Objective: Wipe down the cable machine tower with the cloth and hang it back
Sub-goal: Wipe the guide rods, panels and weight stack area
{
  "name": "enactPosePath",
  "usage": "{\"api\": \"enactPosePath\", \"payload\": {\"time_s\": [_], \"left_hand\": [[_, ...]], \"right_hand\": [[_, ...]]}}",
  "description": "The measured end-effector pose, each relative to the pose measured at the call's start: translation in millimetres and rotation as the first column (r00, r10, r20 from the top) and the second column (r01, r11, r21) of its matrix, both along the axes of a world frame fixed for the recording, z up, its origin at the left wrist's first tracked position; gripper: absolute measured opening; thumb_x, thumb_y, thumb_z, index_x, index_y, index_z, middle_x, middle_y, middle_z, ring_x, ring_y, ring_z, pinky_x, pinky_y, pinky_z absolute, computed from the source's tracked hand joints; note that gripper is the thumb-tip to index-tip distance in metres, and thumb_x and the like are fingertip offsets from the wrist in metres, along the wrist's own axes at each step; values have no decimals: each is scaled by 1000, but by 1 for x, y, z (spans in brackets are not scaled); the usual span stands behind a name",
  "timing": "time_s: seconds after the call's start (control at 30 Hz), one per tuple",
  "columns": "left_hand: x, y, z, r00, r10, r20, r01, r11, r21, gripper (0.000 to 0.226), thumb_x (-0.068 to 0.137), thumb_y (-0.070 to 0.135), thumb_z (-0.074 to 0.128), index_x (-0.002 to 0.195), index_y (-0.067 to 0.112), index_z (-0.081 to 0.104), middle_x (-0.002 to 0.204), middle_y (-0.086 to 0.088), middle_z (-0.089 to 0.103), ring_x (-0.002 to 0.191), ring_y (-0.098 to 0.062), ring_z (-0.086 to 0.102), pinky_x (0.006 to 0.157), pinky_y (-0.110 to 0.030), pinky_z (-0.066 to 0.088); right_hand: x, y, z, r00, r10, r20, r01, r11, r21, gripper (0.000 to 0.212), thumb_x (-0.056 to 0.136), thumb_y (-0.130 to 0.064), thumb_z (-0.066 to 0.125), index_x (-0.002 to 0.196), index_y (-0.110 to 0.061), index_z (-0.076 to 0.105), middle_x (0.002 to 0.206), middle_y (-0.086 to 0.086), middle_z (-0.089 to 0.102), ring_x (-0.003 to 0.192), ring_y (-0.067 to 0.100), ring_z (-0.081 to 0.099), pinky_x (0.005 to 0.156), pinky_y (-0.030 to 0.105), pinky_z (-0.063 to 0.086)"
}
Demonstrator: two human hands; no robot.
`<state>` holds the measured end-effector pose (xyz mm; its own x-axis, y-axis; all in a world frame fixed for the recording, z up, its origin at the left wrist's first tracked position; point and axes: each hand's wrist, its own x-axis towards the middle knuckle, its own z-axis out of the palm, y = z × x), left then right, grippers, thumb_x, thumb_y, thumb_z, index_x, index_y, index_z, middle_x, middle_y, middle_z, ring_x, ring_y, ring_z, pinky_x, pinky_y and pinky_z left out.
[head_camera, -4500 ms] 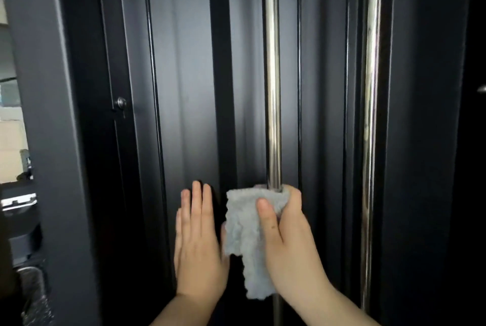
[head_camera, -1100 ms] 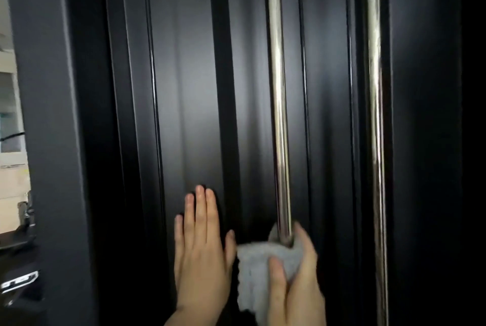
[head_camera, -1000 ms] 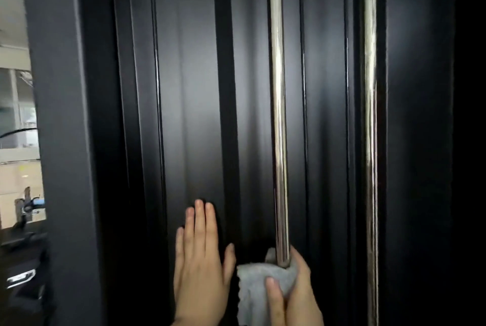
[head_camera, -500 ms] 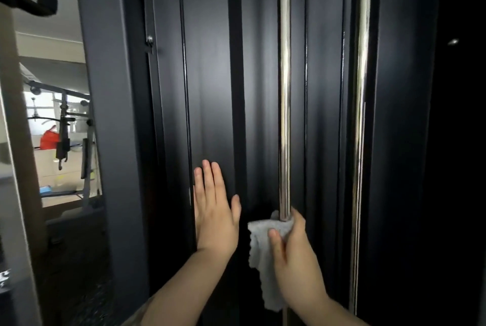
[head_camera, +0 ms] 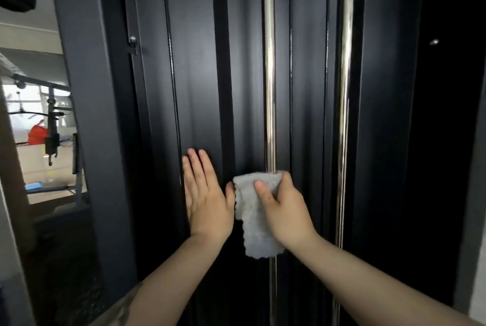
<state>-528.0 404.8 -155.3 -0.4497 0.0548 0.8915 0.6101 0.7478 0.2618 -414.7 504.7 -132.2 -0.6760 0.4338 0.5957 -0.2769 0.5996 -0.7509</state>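
1. Dead centre on my feed: right hand (head_camera: 285, 210) wraps the cloth (head_camera: 253, 216) round the left rod (head_camera: 269, 76), thumb on the front of the cloth, fingers curled behind the rod.
2. Cloth is pale grey and fuzzy; its top is bunched at the rod, and a tail hangs down past the wrist, free.
3. Left hand (head_camera: 207, 199) lies flat on the tower (head_camera: 196, 89), fingers straight and together, pointing up, grasping nothing. Its thumb sits just beside the cloth edge; I can't tell if they touch.
4. Tower is matte black with vertical ribs and fills most of my view. A bolt (head_camera: 132, 39) shows on the left rib, up high.
5. Right rod (head_camera: 344, 89) is chrome, runs top to bottom parallel to the left rod, and neither hand is on it.
6. Left rod shows again below the cloth tail.
7. Grey post (head_camera: 86, 115) stands left of the tower, close to the lens.
8. Past the post: gym floor, a rack (head_camera: 52, 120) with a red thing (head_camera: 38, 135) beside it, blurry, so I can't name it.
9. Bare forearms enter from the bottom; a patterned sleeve edge (head_camera: 123, 307) shows at the left elbow.
10. Far right of the tower is too dark for me to read.
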Motion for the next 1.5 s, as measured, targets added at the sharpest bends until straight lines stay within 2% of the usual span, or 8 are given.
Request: {"api": "enactPosePath", "payload": {"time_s": [0.2,0.43,0.63,0.83,0.97,1.13,1.37,1.5], "left_hand": [[-19,2,8,987,151,-56,-151,988,-5,79,95,38,35,154,4,-6,161,-12,-12,149,-24,-16,118,-32,-18],[-29,9,4,957,252,-144,-249,968,40,78,92,41,32,153,0,6,160,-19,8,148,-33,10,122,-37,-5],[-24,9,3,965,221,-143,-212,974,76,67,103,45,6,153,0,7,161,-18,9,149,-32,10,121,-40,1],[-26,7,2,977,170,-131,-163,985,63,70,95,39,24,153,-1,13,161,-17,10,151,-25,0,122,-38,-2],[-20,13,10,990,90,-105,-75,988,137,86,85,37,45,155,4,8,164,-10,-2,151,-22,-5,121,-32,-9],[-22,18,82,968,-2,-251,33,992,121,92,86,26,60,156,6,3,163,-10,-7,150,-21,-12,120,-34,-12],[-34,10,155,969,39,-243,-36,999,18,108,75,25,75,154,-1,6,162,-18,1,149,-33,-5,118,-35,-18],[-33,10,183,938,52,-342,-46,999,28,101,76,23,70,154,0,11,162,-17,5,149,-32,1,118,-38,-12]], "right_hand": [[-9,-8,45,972,52,-231,-63,997,-43,30,96,-41,44,121,-25,40,91,-13,62,81,1,63,69,22,53],[-8,-18,-51,986,48,-162,-81,977,-200,26,84,-60,42,106,-71,32,105,-33,60,95,-14,59,81,14,49],[-15,-4,14,959,127,-254,-175,969,-177,31,93,-40,48,122,-33,44,102,-16,64,94,1,64,85,32,54],[-13,-10,3,971,46,-235,-93,977,-194,51,79,-53,53,128,-40,45,96,-20,70,89,-9,65,77,13,52],[-7,1,28,983,46,-180,-67,992,-110,37,82,-52,50,106,-27,61,85,-12,71,81,-9,64,69,12,49],[-14,8,132,960,-22,-281,34,999,36,30,93,-48,43,105,-22,53,90,-11,64,81,1,61,71,20,51],[-7,-6,140,975,-72,-210,118,969,216,27,92,-47,43,105,-25,34,85,-9,60,73,2,61,61,16,48],[-17,-3,226,947,-180,-266,249,935,252,28,96,-43,40,105,-18,30,92,1,58,84,21,61,72,40,51]]}}
